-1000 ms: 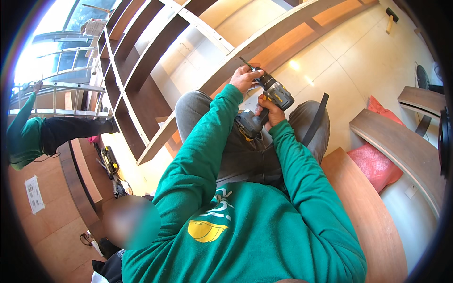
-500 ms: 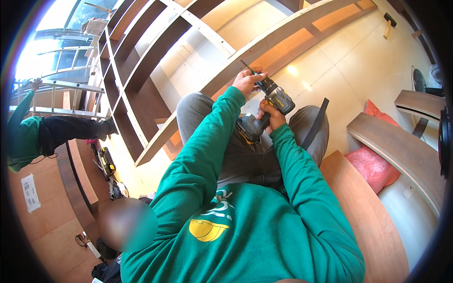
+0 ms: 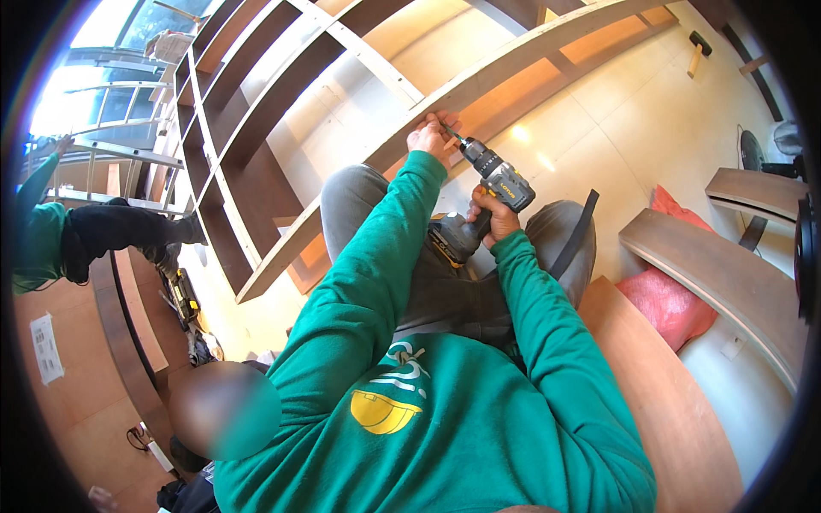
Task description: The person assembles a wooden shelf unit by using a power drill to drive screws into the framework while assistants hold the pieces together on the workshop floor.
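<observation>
Drill: cordless drill (image 3: 494,190), dark body with yellow trim, sits over my lap with its battery end low near my thigh and its bit angled up and left toward the frame.
Right hand: my right hand (image 3: 493,215) is wrapped tight around the drill's grip, fingers closed on it.
Left hand: my left hand (image 3: 430,135) rests against the pale front edge of the wooden shelf frame (image 3: 282,128), fingers pinched at the spot where the bit tip meets the wood; I cannot tell whether they pinch a screw.
Bit: slim and greenish, its tip right at my left fingertips, touching or almost touching the frame's edge.
Frame: large open shelving unit lying tilted across the tiled floor in front of my knees.
Nearby: curved wooden board (image 3: 718,278) to my right, with a pink sack (image 3: 671,299) just beside it.
Farther off: hammer (image 3: 697,50) on the floor, well apart from me.
Another person: a green sleeve (image 3: 38,231) at the left rim.
</observation>
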{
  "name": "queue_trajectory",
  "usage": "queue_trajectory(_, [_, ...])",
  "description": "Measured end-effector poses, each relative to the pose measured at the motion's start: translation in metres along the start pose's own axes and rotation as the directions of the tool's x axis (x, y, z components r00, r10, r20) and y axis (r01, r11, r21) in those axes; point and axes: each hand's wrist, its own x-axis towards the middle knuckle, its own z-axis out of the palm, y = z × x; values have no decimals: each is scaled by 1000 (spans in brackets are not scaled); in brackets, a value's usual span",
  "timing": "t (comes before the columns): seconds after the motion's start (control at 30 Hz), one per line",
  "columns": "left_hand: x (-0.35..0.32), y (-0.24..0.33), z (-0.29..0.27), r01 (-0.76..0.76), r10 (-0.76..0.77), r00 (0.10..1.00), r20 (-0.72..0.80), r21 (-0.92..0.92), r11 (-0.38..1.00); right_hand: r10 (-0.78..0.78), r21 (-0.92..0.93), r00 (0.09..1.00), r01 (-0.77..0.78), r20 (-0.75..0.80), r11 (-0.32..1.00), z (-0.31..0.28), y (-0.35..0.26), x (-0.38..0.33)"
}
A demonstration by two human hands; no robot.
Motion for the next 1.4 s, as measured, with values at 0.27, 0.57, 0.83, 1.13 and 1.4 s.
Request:
queue_trajectory(0.27, [8, 7, -6, 43, -42, 999, 13, -48, 998, 26, 12, 997, -25, -68, 1000, 4, 2, -8])
queue_trajectory(0.57, [-5, -11, -3, 243, -246, 969, 22, 98, 965, -31, -22, 994, 29, -105, 999, 11, -11, -20])
queue_trajectory(0.83, [-20, -26, -13, 178, -222, 959, -175, -235, 955, -120, -227, 992, 109, -34, 968, 7, 6, -7])
queue_trajectory(1.13, [-40, -18, -8, 35, -10, 997, 80, -317, 948, -117, -240, 993, 114, 3, 964, 12, 16, -6])
queue_trajectory(1.4, [-41, -13, -10, 13, 2, 998, 61, -254, 967, -86, -216, 996, 88, 20, 972, 14, 16, -5])
